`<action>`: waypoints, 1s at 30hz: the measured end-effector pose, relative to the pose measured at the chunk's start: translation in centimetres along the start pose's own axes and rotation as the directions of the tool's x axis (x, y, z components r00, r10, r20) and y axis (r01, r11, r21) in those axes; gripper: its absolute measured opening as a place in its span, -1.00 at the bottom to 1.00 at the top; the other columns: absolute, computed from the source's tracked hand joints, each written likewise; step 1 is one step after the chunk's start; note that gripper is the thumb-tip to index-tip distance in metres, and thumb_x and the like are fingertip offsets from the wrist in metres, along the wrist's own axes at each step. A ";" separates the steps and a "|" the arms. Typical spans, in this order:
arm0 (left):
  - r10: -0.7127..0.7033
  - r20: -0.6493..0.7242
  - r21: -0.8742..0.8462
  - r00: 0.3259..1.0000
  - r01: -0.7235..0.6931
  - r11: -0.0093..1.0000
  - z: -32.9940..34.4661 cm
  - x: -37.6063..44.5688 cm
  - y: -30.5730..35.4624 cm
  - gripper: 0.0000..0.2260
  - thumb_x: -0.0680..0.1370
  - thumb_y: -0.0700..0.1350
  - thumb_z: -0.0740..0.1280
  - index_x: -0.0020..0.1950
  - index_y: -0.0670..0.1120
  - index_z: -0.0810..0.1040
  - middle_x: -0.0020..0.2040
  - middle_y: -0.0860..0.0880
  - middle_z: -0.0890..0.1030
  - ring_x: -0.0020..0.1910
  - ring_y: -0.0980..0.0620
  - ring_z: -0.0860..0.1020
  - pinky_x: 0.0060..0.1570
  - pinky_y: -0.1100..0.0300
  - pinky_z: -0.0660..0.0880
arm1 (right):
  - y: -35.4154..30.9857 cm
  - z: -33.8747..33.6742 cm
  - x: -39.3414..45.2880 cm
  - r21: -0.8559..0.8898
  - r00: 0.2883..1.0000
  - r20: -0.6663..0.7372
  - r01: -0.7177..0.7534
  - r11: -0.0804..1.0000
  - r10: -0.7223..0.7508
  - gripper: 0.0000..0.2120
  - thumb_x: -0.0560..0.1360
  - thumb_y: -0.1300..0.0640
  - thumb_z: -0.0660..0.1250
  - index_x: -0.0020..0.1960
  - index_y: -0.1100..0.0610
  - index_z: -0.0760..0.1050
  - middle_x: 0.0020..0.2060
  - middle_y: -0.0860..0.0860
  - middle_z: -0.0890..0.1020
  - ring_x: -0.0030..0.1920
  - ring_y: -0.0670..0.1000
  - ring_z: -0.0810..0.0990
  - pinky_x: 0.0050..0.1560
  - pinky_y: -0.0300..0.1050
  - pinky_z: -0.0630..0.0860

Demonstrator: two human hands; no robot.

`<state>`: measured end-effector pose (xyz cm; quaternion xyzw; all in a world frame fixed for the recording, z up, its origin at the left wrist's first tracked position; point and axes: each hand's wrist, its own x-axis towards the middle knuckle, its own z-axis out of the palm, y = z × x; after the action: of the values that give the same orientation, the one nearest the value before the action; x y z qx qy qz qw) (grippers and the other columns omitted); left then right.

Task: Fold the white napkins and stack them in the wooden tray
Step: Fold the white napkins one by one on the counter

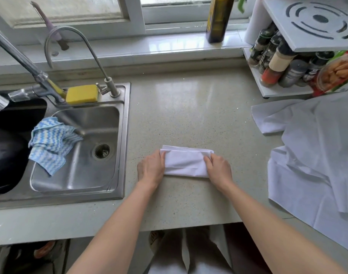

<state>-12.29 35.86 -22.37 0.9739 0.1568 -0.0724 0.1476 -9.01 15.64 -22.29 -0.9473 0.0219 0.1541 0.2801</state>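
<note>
While a folded white napkin point(186, 162) lies flat on the speckled countertop point(189, 107) near its front edge, both hands hold it by its short ends. The left hand point(151, 168) grips the left end, thumb on top and fingers curled under the fold. The right hand point(218, 169) pinches the right end in the same way, fingers bent around the cloth. To the right, a heap of unfolded white napkins point(315, 155) spreads loosely over the counter, well apart from the folded one. Far right stands a white spice rack point(278, 91) with jars. To the left is a steel sink point(76, 155), with a blue-and-white striped cloth point(50, 145) draped over its divider and a yellow sponge point(82, 94) on its far rim.
</note>
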 end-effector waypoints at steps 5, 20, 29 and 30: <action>0.013 -0.014 0.038 1.000 -0.012 0.999 0.4 0.7 0.6 -0.63 0.67 0.06 -0.04 0.09 -0.11 0.47 -0.14 -0.18 0.63 -0.16 -0.19 0.59 -0.27 0.07 0.37 | -0.1 0.3 0.5 -0.054 0.999 -0.011 -0.040 0.998 0.039 -0.68 0.64 0.08 0.08 0.02 0.29 0.49 -0.03 0.28 0.62 -0.02 0.27 0.56 -0.11 0.01 0.37; -0.006 0.044 0.278 0.999 -0.006 0.961 0.6 2.0 1.6 -0.79 0.63 -0.24 0.05 0.13 -0.08 0.44 -0.10 -0.12 0.64 -0.20 -0.13 0.60 -0.32 0.14 0.37 | -1.2 0.9 1.7 -0.165 0.986 -0.071 -0.164 0.973 0.154 -0.64 0.64 0.04 0.03 0.11 0.23 0.52 0.02 0.19 0.62 0.03 0.21 0.57 -0.15 -0.07 0.35; -0.020 0.071 0.313 0.997 -0.003 0.950 0.6 2.2 2.1 -0.77 0.61 -0.25 0.06 0.13 -0.06 0.47 -0.10 -0.09 0.65 -0.16 -0.11 0.63 -0.31 0.16 0.37 | -2.7 1.8 1.4 -0.397 0.964 -0.166 0.126 0.909 -0.206 -0.50 0.62 0.04 0.10 0.51 0.13 0.10 0.48 0.16 0.22 0.47 0.14 0.16 0.41 0.02 0.06; -0.024 0.071 0.314 0.997 0.001 0.949 0.6 2.2 2.1 -0.77 0.61 -0.24 0.07 0.14 -0.06 0.47 -0.09 -0.10 0.65 -0.14 -0.12 0.63 -0.30 0.16 0.37 | -3.2 2.6 1.3 -0.396 0.954 -0.085 0.233 0.888 -0.288 -0.47 0.64 0.04 0.04 0.56 0.12 -0.01 0.54 0.12 0.05 0.54 0.11 -0.01 0.48 0.01 -0.15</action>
<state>-9.56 34.36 -22.80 0.9806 0.1438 -0.1331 -0.0038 -8.11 19.78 -23.11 -0.9863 -0.1161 0.0487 0.1065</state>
